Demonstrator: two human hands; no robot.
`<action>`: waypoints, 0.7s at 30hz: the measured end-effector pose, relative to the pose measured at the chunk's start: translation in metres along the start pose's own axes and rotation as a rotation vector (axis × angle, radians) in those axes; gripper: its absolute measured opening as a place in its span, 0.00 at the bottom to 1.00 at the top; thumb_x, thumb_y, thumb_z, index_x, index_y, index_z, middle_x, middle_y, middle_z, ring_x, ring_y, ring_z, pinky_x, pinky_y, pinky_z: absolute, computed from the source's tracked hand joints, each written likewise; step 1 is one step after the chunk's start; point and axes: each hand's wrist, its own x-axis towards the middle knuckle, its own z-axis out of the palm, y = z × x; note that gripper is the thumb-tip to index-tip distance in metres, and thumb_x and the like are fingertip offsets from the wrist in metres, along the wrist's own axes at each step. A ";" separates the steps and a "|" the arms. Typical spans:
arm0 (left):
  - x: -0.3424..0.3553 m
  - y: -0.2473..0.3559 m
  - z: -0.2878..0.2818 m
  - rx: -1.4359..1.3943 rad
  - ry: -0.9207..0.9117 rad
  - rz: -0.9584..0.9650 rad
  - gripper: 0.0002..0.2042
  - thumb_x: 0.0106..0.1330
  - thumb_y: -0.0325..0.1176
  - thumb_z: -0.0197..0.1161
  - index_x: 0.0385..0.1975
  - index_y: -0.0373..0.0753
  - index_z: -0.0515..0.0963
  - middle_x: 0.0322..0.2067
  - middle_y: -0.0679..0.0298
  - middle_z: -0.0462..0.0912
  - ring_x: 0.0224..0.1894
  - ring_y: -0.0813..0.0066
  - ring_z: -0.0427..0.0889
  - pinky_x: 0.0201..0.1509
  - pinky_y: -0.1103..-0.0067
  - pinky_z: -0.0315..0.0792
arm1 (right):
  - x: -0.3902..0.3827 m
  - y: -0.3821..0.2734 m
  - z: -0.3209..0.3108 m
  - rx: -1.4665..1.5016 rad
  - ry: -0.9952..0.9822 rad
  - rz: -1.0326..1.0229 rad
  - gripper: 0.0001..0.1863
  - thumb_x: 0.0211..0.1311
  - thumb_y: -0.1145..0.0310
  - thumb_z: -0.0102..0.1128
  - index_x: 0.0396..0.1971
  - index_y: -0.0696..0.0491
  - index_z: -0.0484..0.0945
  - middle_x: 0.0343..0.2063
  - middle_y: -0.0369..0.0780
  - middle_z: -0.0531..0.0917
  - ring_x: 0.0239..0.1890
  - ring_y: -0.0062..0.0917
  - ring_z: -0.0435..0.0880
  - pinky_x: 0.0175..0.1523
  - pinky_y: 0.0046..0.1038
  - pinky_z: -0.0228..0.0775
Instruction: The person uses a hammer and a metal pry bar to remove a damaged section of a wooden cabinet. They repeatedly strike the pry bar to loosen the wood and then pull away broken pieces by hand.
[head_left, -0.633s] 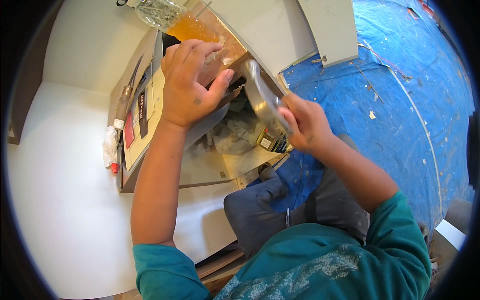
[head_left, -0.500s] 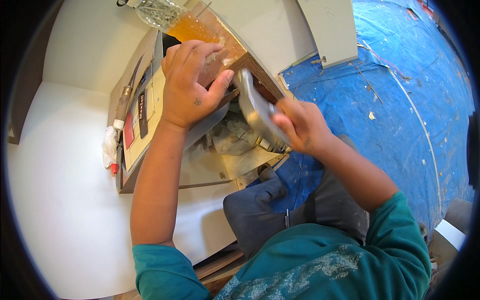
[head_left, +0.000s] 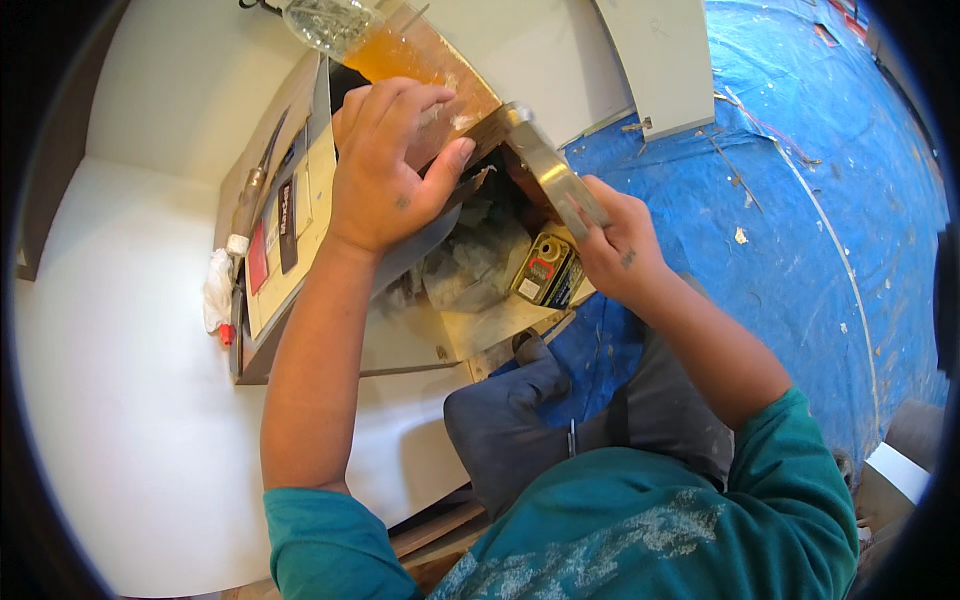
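My left hand [head_left: 385,175] lies palm down with fingers apart on the wooden cabinet's edge [head_left: 478,140], its thumb stretched toward the corner. In my right hand [head_left: 620,245] is a long silvery metal hand tool [head_left: 550,168]. The tool's rounded far end is at the corner of the wooden edge, and I cannot tell whether it touches. A dark thin sheet [head_left: 425,235] runs under my left wrist, bordering the cabinet's opening. A plastic bottle with orange liquid [head_left: 395,58] lies just beyond my left fingers.
A yellow and black container [head_left: 548,270] and a cloudy plastic bag [head_left: 470,265] are inside the opening. On the cabinet's left side lie a screwdriver-like tool [head_left: 250,195], a black strip [head_left: 287,225] and a white squeeze bottle [head_left: 218,290] with red tip. Blue sheeting [head_left: 800,250] covers the floor.
My right hand has moved slightly right and up, and the tool, blurred before, now shows sharply with its end farther right. More of the yellow and black container shows. My left hand has barely shifted.
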 end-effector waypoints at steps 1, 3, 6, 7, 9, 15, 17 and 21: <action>0.000 0.001 -0.001 0.000 -0.004 0.003 0.20 0.57 0.36 0.74 0.49 0.42 0.81 0.46 0.61 0.82 0.50 0.57 0.76 0.59 0.67 0.67 | -0.005 -0.002 0.000 -0.025 0.019 -0.070 0.17 0.79 0.60 0.52 0.29 0.55 0.72 0.17 0.48 0.73 0.21 0.45 0.77 0.28 0.40 0.66; 0.001 0.001 -0.002 0.004 -0.003 0.010 0.20 0.58 0.36 0.73 0.50 0.41 0.81 0.47 0.59 0.82 0.51 0.56 0.76 0.60 0.66 0.67 | -0.012 -0.004 -0.003 -0.076 0.054 -0.215 0.17 0.79 0.59 0.52 0.29 0.55 0.72 0.18 0.49 0.74 0.21 0.46 0.76 0.28 0.42 0.66; 0.002 -0.002 0.000 0.008 0.022 0.038 0.20 0.57 0.36 0.73 0.49 0.42 0.81 0.47 0.61 0.81 0.50 0.57 0.76 0.59 0.67 0.66 | -0.003 0.008 0.006 -0.174 -0.003 -0.033 0.17 0.78 0.58 0.53 0.30 0.55 0.72 0.20 0.49 0.76 0.24 0.48 0.77 0.29 0.43 0.66; 0.002 -0.004 0.002 0.010 0.043 0.050 0.19 0.56 0.37 0.73 0.48 0.44 0.81 0.45 0.63 0.81 0.49 0.58 0.76 0.58 0.68 0.66 | 0.003 0.010 0.006 -0.069 -0.055 0.032 0.17 0.78 0.58 0.54 0.31 0.55 0.72 0.21 0.49 0.76 0.25 0.49 0.77 0.30 0.43 0.66; 0.001 -0.005 0.003 0.007 0.041 0.044 0.20 0.56 0.36 0.73 0.48 0.44 0.81 0.46 0.63 0.81 0.49 0.58 0.76 0.58 0.67 0.66 | -0.002 0.006 0.009 -0.061 -0.043 0.054 0.18 0.78 0.58 0.54 0.30 0.55 0.71 0.21 0.50 0.75 0.25 0.49 0.77 0.30 0.42 0.66; 0.000 -0.003 0.002 0.016 0.031 0.026 0.20 0.56 0.35 0.74 0.49 0.43 0.80 0.47 0.61 0.81 0.50 0.57 0.76 0.58 0.66 0.67 | 0.002 0.016 0.006 -0.051 -0.029 -0.077 0.18 0.78 0.59 0.54 0.30 0.57 0.72 0.19 0.48 0.72 0.22 0.39 0.73 0.29 0.37 0.65; -0.003 -0.007 0.005 0.030 0.045 0.025 0.20 0.55 0.39 0.74 0.48 0.47 0.81 0.46 0.65 0.80 0.49 0.60 0.76 0.55 0.68 0.65 | 0.004 0.019 0.007 0.033 -0.034 -0.011 0.17 0.78 0.60 0.54 0.31 0.57 0.73 0.19 0.45 0.71 0.22 0.33 0.70 0.30 0.34 0.65; -0.003 -0.008 0.005 0.030 0.045 0.043 0.20 0.55 0.37 0.73 0.49 0.45 0.80 0.45 0.64 0.81 0.50 0.59 0.76 0.56 0.67 0.66 | -0.009 0.011 0.001 0.149 0.002 0.033 0.12 0.79 0.65 0.53 0.36 0.57 0.77 0.20 0.40 0.71 0.24 0.22 0.68 0.31 0.29 0.65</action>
